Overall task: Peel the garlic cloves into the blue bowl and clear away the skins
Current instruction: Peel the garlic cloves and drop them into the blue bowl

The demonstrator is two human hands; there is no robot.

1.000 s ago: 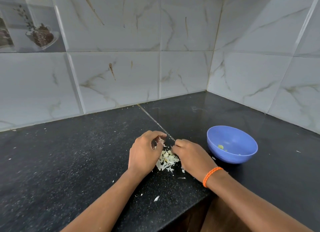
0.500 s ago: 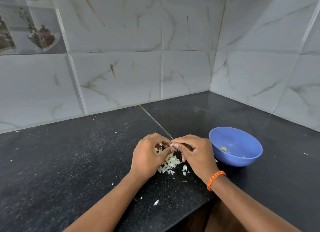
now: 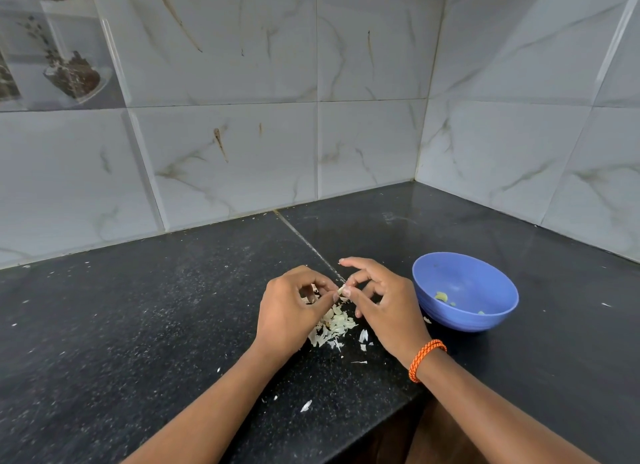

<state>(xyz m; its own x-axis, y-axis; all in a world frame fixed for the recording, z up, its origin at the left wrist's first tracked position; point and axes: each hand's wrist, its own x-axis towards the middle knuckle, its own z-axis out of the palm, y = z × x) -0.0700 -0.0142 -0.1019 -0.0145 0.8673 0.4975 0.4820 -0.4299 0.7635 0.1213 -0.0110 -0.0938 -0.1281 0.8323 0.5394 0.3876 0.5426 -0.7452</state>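
Note:
A small pale garlic clove (image 3: 342, 290) is pinched between the fingertips of my left hand (image 3: 291, 311) and my right hand (image 3: 381, 300), just above the black counter. Under the two hands lies a heap of white garlic skins (image 3: 334, 326). The blue bowl (image 3: 465, 319) stands right of my right hand, a short gap away, with a few peeled clove pieces (image 3: 441, 296) inside. An orange band circles my right wrist.
The black speckled counter (image 3: 138, 325) fills an inner corner of marble-tiled walls (image 3: 346, 117). Loose skin flakes (image 3: 306, 405) lie near the counter's front edge, which drops off below my right forearm.
Both hands have lifted from the skin heap and come together. My right hand's fingers have spread while its thumb and finger pinch the clove.

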